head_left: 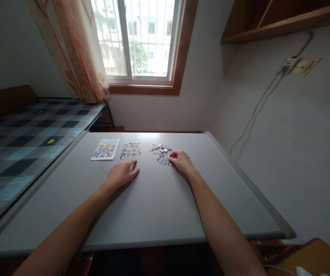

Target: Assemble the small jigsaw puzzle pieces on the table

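Head cam looked down on a grey table (153, 207). Far left sat the reference picture card (105, 148), flat and face up, I'd guess so it could be checked at a glance. Next came a partly joined puzzle section (130, 149). The left hand (121, 174) rested flat, fingers loose, holding nothing, probably just bracing. The right hand (182, 161) pinched at the loose pieces pile (161, 153), fingertips narrow; couldn't tell if it had one.
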{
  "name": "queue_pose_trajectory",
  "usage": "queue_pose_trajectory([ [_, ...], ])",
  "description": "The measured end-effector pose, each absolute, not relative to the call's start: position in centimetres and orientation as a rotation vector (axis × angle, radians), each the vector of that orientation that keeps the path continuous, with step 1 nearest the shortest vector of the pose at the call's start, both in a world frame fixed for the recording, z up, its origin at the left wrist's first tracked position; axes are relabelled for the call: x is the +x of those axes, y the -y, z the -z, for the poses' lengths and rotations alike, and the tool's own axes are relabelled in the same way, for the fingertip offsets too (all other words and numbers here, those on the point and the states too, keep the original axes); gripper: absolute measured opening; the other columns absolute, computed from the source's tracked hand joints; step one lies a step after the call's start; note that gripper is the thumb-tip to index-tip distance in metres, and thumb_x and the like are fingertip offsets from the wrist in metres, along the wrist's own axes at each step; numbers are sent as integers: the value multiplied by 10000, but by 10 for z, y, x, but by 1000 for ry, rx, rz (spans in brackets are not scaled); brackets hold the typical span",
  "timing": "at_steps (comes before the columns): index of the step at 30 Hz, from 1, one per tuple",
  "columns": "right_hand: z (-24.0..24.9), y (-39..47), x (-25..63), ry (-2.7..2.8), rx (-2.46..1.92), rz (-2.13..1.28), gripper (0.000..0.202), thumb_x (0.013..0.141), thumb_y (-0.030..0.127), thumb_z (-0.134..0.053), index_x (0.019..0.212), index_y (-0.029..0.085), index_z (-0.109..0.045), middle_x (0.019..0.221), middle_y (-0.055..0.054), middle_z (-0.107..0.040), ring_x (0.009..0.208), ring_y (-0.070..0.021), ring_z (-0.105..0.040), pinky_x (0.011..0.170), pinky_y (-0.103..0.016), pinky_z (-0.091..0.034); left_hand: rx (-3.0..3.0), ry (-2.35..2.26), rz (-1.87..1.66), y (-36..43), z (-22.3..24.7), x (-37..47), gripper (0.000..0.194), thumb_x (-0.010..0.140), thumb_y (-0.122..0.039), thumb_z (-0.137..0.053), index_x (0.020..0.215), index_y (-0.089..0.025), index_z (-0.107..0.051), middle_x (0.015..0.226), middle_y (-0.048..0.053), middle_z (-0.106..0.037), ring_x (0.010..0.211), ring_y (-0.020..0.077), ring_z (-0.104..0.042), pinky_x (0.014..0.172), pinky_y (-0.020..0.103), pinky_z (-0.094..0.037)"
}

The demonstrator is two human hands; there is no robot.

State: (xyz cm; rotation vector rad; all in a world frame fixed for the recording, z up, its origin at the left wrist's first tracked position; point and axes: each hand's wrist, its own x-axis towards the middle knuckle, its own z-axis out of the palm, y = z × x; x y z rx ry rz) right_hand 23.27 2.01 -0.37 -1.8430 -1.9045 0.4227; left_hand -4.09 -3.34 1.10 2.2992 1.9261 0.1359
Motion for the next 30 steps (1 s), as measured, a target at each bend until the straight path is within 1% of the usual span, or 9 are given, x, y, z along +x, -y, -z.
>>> queue_pose_trajectory([
  [8, 8, -23, 231, 1896, -1781, -361, 125, 672, 228, -630, 779, 190, -680, 869, -36, -688, 777, -158, -593, 685, -239, -407, 2304, -1930, -134, 33, -11, -41, 510, 855, -540, -424, 1288, -289, -524, 909, 59, -701, 816, 224, -639, 644, 265, -394],
  [17, 4, -20, 229, 1871, -1734, -480, 133, 675, 180, -618, 802, 188, -655, 768, -10, -677, 698, -130, -586, 655, -224, -405, 2286, -1934, -133, 34, -12, -40, 517, 853, -543, -433, 1293, -286, -521, 907, 63, -699, 809, 219, -637, 654, 266, -399],
  [25, 1, -16, 227, 1885, -1724, -494, 120, 686, 196, -628, 806, 194, -642, 754, -2, -666, 691, -129, -577, 655, -232, -394, 2280, -1933, -138, 34, -12, -40, 512, 852, -533, -436, 1293, -287, -523, 910, 62, -699, 799, 215, -634, 665, 266, -401],
  [30, -1, -15, 227, 1898, -1726, -495, 136, 686, 170, -607, 816, 198, -636, 757, 4, -664, 701, -129, -579, 662, -231, -390, 2277, -1931, -140, 34, -12, -40, 514, 852, -535, -436, 1293, -287, -523, 915, 63, -698, 806, 220, -634, 677, 270, -404],
])
